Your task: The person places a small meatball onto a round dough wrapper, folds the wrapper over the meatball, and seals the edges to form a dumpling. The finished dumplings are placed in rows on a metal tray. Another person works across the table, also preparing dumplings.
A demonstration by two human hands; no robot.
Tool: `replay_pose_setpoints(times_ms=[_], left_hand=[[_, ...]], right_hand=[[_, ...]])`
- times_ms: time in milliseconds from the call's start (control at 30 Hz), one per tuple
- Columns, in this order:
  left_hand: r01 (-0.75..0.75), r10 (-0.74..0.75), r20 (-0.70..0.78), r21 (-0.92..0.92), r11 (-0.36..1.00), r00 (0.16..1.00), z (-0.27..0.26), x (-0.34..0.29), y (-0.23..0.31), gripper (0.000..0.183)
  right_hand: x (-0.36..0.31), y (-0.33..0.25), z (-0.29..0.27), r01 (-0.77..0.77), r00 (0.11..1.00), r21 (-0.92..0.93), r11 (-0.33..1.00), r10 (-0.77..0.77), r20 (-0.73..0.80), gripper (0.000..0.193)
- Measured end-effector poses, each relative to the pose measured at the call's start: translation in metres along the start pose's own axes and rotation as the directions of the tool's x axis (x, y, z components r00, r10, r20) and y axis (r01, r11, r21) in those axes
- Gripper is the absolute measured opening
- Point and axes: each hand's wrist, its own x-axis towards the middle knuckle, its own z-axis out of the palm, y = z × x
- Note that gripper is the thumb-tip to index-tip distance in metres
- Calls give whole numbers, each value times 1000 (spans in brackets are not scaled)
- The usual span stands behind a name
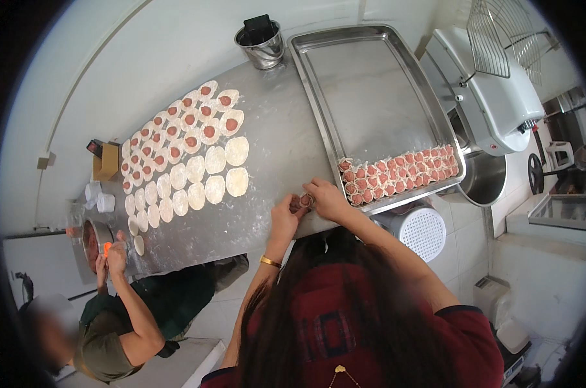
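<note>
Close in front of me, at the table's near edge, my left hand (288,211) is closed around a small open-topped dumpling (307,201) with pink filling showing. My right hand (328,200) pinches the same dumpling's wrapper from the other side. Just right of my hands lies a large metal tray (364,84). Its near end holds tight rows of dumplings (396,173), open at the top; the far part is bare metal. Left across the steel table are round wrappers topped with dabs of filling (191,143), and nearer rows of plain floured wrappers (215,160).
At the left, a co-worker's hands (114,253) hold something orange beside a bowl of filling (88,240). A metal bucket (264,48) stands at the back. Right of the tray are a white machine (493,97) and a steel bowl (487,178); a white perforated stool (422,234) is below.
</note>
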Motion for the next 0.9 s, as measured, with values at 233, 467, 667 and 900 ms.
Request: replay_pose_setpoints(times_ms=[233, 467, 667, 900], left_hand=[[8, -9, 11, 60, 998, 1000, 0, 3, -3, 24], [-142, 147, -68, 74, 987, 987, -2, 5, -2, 26], [-127, 132, -46, 96, 987, 990, -2, 12, -5, 29], [-147, 149, -48, 53, 988, 988, 2, 13, -9, 33]], right_hand=[[7, 5, -2, 40, 988, 84, 996, -52, 148, 18], [3, 0, 3, -34, 993, 9, 999, 33, 111, 11], [11, 6, -1, 7, 987, 62, 998, -17, 157, 12], [9, 8, 3, 36, 988, 79, 996, -48, 148, 18]])
